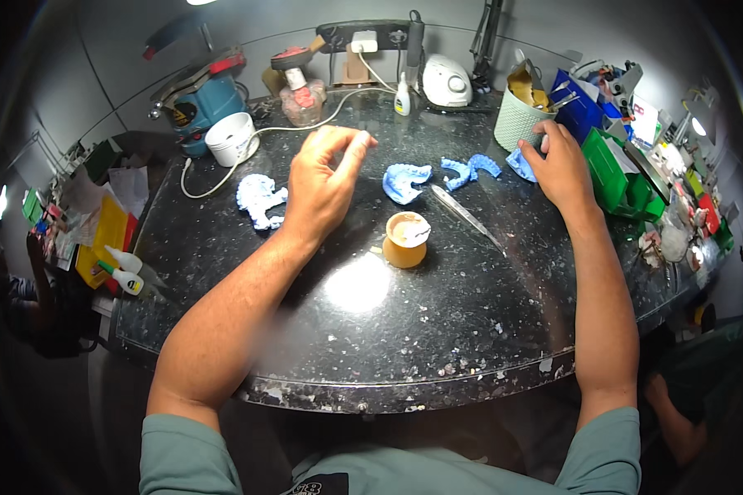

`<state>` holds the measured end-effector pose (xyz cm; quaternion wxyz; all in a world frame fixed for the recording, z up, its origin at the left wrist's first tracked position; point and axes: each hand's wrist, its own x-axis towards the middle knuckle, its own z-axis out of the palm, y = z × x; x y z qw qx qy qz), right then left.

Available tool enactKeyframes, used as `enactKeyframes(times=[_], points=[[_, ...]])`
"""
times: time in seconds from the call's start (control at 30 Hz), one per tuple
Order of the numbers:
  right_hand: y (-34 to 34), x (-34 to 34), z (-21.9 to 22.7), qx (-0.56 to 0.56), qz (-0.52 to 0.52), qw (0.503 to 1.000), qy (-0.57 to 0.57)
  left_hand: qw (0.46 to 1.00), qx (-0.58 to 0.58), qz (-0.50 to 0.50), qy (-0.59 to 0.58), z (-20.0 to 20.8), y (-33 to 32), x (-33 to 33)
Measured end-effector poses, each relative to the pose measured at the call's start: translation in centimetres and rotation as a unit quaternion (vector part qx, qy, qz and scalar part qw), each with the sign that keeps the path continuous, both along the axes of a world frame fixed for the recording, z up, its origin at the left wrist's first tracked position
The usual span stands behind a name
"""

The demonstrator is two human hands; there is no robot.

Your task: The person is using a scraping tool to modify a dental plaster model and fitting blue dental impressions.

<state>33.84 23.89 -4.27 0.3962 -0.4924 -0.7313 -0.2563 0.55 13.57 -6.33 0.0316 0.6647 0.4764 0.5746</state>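
My left hand (328, 177) hovers over the middle left of the bench, thumb and forefinger pressed together; anything between them is too small to make out. Left of that wrist lies a pale blue dental cast (258, 200). My right hand (560, 169) is at the right, fingers bent and apart beside a pale green textured pot (516, 124). Its thumb is over or against another blue piece (518, 165), which the hand partly covers. Between my hands lie a blue dental cast (403, 183), blue arch-shaped pieces (470, 170) and slim metal tweezers (468, 218). A small yellowish cup (404, 252) with whitish material stands nearer me.
A white round device (231, 139) with a cable, a blue machine (194, 103) and a small white bottle (402, 97) stand farther back. Green bins (615, 177) crowd the right side. Glue bottles (124, 280) lie at the left edge. Another person's arm (675, 417) shows at lower right.
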Motion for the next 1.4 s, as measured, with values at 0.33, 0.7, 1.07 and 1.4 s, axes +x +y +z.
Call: enactKeyframes(times=[0.33, 0.7, 1.07, 1.4], points=[[-6.4, -6.5, 1.7, -0.428, 0.221, 0.87, -0.109, 0.995, 0.036, 0.042, -0.084, 2.0, 0.4, -6.1], [-5.6, -4.1, 3.3, -0.563, 0.175, 0.801, -0.102, 0.992, -0.045, 0.007, 0.121, 0.7, -2.1, -1.2], [0.0, 2.3, 2.4, -0.45, 0.526, 0.441, 0.571, 0.996, -0.064, -0.002, 0.065, 0.8, -2.0, -1.6], [1.6, 2.9, 1.9, -0.246, 0.55, 0.404, 0.688, 0.997, 0.068, 0.044, -0.014, 1.8, -2.3, -2.9]])
